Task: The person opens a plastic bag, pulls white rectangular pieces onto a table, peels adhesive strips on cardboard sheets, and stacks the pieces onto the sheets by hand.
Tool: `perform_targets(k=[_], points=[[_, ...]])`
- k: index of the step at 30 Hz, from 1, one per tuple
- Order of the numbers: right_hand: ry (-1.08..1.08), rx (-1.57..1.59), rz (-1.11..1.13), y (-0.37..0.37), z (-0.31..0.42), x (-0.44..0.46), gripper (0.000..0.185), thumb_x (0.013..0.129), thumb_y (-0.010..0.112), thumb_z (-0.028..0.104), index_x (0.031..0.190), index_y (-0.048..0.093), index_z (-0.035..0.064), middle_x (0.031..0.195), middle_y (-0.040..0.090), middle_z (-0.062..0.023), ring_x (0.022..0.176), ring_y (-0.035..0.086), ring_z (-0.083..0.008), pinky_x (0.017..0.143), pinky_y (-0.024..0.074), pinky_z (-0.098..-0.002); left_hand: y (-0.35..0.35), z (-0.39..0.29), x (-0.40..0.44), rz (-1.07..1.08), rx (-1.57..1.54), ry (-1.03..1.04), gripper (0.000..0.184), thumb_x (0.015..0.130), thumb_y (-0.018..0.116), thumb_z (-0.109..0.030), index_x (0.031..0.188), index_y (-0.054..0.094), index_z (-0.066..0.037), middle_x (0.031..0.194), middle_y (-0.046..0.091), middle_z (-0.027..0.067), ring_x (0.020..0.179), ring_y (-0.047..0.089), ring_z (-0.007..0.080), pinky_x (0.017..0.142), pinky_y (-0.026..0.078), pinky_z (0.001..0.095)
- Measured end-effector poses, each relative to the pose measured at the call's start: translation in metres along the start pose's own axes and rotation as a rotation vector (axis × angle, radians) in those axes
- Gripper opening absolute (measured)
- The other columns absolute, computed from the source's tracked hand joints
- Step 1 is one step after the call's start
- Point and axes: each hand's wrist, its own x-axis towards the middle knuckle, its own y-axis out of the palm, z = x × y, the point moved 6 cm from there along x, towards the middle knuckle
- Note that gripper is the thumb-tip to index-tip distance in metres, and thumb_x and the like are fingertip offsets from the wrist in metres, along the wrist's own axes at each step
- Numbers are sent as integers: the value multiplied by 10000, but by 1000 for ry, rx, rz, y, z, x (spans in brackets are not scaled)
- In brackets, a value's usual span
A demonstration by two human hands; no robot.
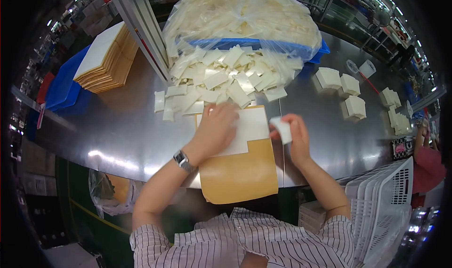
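A brown backing sheet [240, 176] with white squares or labels on its upper part [256, 124] lies at the table's front edge, its lower end overhanging. My left hand [219, 129], with a watch on the wrist, is over the upper left of this sheet, fingers curled toward the pile; what they grip is hidden. My right hand [297, 138] is just right of the sheet, holding a small white rectangular piece [282, 129] between thumb and fingers. Loose off-white flat pieces [230, 72] spread in a heap just beyond both hands.
A large clear bag [245, 13] of similar pieces sits in a blue tray [322, 51] behind the heap. Stacked brown-and-white sheets [106, 58] stand left beside a metal post [143, 28]. Several neat stacks of pieces [355, 107] stand right. White crates [376, 211] are lower right, near another person's sleeve.
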Motion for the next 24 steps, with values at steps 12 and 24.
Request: perform_targets(k=[12,24], points=[[286,79,164,37,-22,-44,428,1029,568,27,1414,385,63,1227,673,-174,1033,705,-217,814,580,-302,-6,30,55,-80,203,177,178,820,673,-23,979,620,-84,1194,674,75,1189,602,275,1150,334,546],[224,132,128,36,-26,-41,398,855,741,-71,1048,439,102,1026,557,-15,972,623,-118,848,547,-280,-19,-11,-79,-349,-125,-133,351,720,853,-25,992,634,-67,1187,697,101,1056,605,331,891,510,418]])
